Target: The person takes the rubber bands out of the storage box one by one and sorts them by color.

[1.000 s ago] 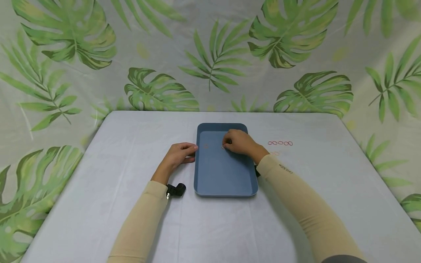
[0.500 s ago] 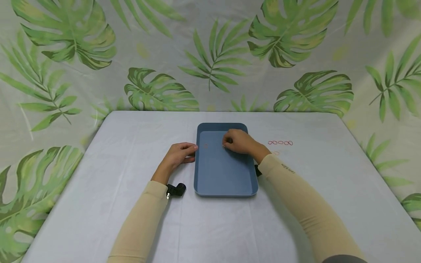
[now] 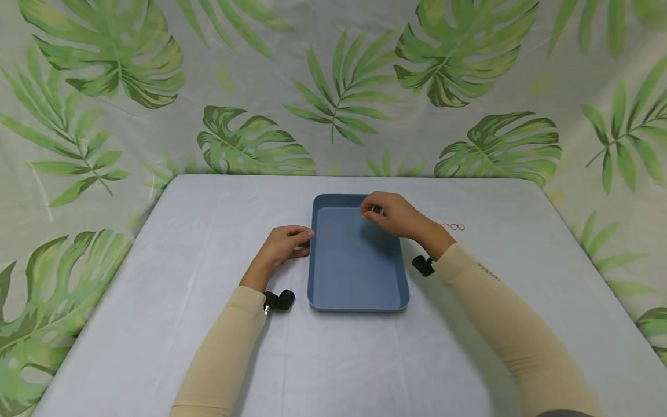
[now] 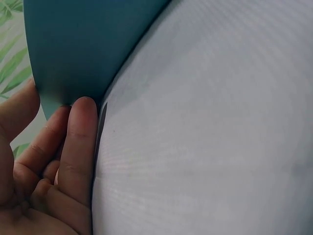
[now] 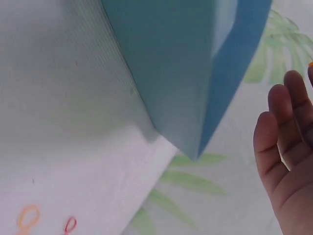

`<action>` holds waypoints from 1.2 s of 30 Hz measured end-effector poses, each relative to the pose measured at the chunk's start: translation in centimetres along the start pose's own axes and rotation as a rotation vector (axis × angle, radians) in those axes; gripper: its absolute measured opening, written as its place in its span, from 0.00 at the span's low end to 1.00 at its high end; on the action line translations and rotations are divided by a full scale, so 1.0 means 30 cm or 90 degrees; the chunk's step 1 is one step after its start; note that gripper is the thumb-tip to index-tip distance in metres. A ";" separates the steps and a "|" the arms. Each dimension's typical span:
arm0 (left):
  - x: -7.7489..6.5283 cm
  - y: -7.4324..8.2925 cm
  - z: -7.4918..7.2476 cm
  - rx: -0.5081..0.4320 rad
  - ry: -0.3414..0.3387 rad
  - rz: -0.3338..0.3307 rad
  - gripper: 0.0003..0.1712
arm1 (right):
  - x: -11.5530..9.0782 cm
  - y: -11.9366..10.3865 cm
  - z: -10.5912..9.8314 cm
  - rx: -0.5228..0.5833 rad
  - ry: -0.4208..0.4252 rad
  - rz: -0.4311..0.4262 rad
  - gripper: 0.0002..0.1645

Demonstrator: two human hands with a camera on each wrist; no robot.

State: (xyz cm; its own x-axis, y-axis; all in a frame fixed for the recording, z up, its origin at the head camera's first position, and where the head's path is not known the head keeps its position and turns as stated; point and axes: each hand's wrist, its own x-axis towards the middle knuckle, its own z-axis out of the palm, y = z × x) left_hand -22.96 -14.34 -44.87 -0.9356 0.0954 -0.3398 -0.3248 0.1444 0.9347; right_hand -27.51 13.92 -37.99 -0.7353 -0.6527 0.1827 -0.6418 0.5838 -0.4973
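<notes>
A blue rectangular tray (image 3: 358, 272) lies on the white tabletop. My left hand (image 3: 281, 244) rests against its left side; in the left wrist view the thumb tip is at the rim and the extended fingers touch the outer wall. Over the tray's far right part, my right hand (image 3: 398, 215) pinches a small orange rubber band, of which only a bit shows at the fingertips. The right wrist view catches just an orange speck (image 5: 311, 64) above the fingers. One faint reddish band (image 3: 326, 232) lies inside the tray near its left wall.
To the tray's right, red bands (image 3: 453, 226) lie in a row, partly hidden behind my right forearm. An orange band (image 5: 28, 215) lies beside a red one (image 5: 70, 224) in the right wrist view. A leaf-print cloth (image 3: 339, 87) hangs behind the table.
My right hand has lifted from the tray floor and moved right and away from me, with the orange rubber band between its fingertips. The left hand has stayed at the tray's side.
</notes>
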 end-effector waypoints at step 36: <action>0.001 0.000 0.004 0.017 0.007 -0.003 0.21 | -0.467 0.289 -0.213 -0.118 0.151 0.163 0.04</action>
State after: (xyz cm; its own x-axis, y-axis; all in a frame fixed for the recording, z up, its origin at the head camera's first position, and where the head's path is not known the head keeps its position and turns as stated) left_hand -22.98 -14.22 -44.88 -0.9357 0.0840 -0.3426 -0.3252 0.1710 0.9301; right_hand -24.17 31.21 -39.44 -0.8927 -0.3573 0.2748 -0.4435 0.8049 -0.3943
